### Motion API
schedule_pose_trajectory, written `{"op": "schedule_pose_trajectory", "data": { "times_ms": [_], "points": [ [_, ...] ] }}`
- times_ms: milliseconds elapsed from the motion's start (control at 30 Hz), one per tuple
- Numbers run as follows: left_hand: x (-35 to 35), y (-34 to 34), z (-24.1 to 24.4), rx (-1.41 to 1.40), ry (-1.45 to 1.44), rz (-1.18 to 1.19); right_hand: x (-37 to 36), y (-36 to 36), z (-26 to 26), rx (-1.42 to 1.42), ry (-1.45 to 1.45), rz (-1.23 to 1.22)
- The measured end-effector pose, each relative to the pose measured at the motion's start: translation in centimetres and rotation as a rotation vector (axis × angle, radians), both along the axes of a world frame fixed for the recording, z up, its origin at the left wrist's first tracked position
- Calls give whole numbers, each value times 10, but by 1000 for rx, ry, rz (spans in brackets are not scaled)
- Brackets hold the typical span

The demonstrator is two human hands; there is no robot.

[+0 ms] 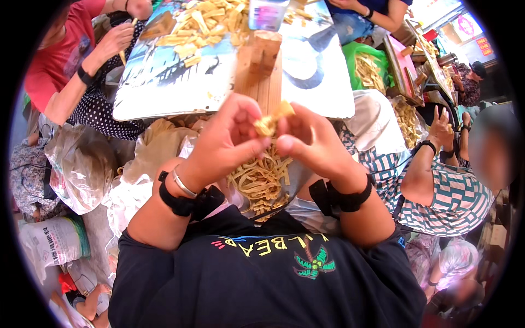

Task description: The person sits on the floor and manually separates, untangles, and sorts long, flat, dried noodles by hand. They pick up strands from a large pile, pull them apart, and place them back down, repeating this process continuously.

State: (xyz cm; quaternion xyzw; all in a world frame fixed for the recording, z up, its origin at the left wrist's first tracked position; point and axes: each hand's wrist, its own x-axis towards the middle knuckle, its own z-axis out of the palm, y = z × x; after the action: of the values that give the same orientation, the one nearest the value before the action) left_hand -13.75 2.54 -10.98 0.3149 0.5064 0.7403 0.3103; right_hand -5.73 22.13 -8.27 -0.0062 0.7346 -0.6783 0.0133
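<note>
Between my two hands, over the near edge of the table (176, 107), is a small yellowish folded strip piece (268, 123). My left hand (229, 141) pinches its lower left part between thumb and fingers. The fingers of my right hand (316, 141) are curled at the piece's upper right end. Below my hands, in my lap, lies a heap of long yellowish strips (260, 176). A pile of short folded yellowish pieces (205, 20) covers the far part of the tabletop. What the strips are made of I cannot tell.
A wooden block on a board (264, 51) stands mid-table, with a clear plastic container (268, 14) behind it. A green bag of strips (365, 65) is at the right. Co-workers sit left and right. Plastic bags (82, 164) and a woven sack (53, 242) lie at the left.
</note>
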Motion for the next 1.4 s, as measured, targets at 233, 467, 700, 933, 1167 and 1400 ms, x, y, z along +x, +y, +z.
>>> {"op": "schedule_pose_trajectory", "data": {
  "times_ms": [233, 467, 700, 933, 1167, 1400],
  "points": [
    [-21, 2, 6, -460, 382, 315, -30, 4, -15, -6, 59, -304],
    [-56, 18, -9, -500, 830, 527, -67, 5, -37, 646, 405, -352],
    [-64, -23, -12, -603, 593, 451, -32, 36, -13, 632, -1, -177],
    [-114, -39, 37, -60, 408, 676, 2, 49, 4, 781, -131, 344],
    [-78, -129, -29, -792, 38, -223, -3, 46, -10, 807, -195, 350],
    [-90, -100, -219, -744, 406, -359, -15, 30, -34, 669, -183, 452]
  ]
}}
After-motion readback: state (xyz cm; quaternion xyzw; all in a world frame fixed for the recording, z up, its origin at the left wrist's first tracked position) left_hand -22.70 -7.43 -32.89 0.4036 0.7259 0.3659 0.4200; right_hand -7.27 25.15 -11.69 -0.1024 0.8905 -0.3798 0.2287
